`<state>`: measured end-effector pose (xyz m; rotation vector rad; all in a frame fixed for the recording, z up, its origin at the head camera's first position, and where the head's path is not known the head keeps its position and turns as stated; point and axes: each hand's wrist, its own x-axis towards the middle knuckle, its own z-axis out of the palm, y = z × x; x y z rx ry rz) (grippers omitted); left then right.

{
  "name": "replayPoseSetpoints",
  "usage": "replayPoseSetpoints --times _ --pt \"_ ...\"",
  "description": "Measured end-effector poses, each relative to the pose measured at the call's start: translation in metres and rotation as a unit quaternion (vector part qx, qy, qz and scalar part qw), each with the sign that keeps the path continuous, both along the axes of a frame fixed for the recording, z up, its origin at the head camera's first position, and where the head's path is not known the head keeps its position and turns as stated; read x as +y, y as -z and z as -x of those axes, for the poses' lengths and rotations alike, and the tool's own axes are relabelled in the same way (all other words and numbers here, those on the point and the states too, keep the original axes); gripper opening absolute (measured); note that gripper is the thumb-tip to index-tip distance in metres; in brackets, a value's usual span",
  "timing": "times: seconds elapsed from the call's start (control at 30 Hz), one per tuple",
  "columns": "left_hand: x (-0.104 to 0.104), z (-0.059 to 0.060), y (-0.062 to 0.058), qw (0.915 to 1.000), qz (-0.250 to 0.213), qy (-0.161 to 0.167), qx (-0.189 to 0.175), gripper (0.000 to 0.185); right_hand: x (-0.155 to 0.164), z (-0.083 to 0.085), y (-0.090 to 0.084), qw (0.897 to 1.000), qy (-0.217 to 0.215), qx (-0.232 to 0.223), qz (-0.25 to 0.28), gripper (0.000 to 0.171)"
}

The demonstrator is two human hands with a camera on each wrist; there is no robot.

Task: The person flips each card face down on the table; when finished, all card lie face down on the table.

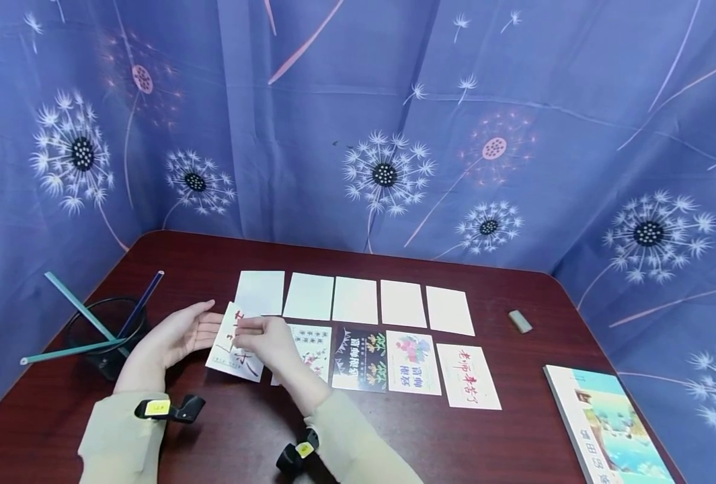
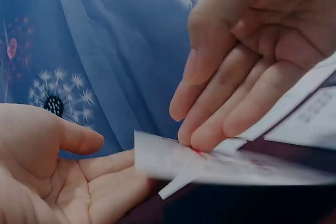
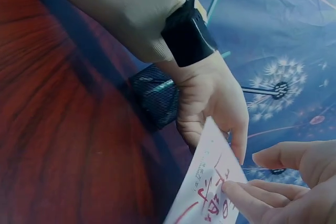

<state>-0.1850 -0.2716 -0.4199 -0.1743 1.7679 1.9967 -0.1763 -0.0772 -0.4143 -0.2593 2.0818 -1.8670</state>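
Card: tilted up off the table, at the left end of the printed row, just right of the pen holder.
Left hand: open, fingers straight behind the card's left edge.
Right hand: fingertips pinch the card's top.

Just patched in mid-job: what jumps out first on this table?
Two neat rows of cards fill the middle of the dark red table, blank ones behind, printed ones in front. At the left end, the right hand pinches a white card with red writing, lifted against the open left hand. A book lies at the right edge.
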Motion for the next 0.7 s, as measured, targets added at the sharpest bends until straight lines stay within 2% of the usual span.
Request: replayPoseSetpoints --times 0.1,0.23,0.33,0.47,0.6,0.7 --pt "0.002 0.000 -0.009 0.9990 -0.043 0.003 0.012 0.067 0.004 0.001 -0.007 1.000 0.007 0.005 0.019 0.033" --pt "0.007 -0.001 -0.023 0.9970 -0.070 0.001 0.033 0.067 0.007 0.002 -0.013 0.998 0.026 0.008 0.049 0.031" --pt "0.012 -0.003 -0.031 0.9961 -0.076 -0.004 0.045 0.067 0.009 0.004 -0.015 0.996 0.044 0.001 0.075 0.031" --pt "0.017 -0.007 -0.040 0.9959 -0.072 -0.008 0.054 0.066 0.010 0.007 -0.014 0.994 0.062 -0.007 0.086 0.033" --pt "0.021 -0.009 -0.044 0.9963 -0.065 -0.004 0.056 0.068 0.012 0.010 -0.014 0.994 0.065 -0.012 0.092 0.034" --pt "0.020 -0.009 -0.043 0.9962 -0.067 0.008 0.055 0.071 0.015 0.012 -0.014 0.992 0.057 -0.031 0.107 0.035"
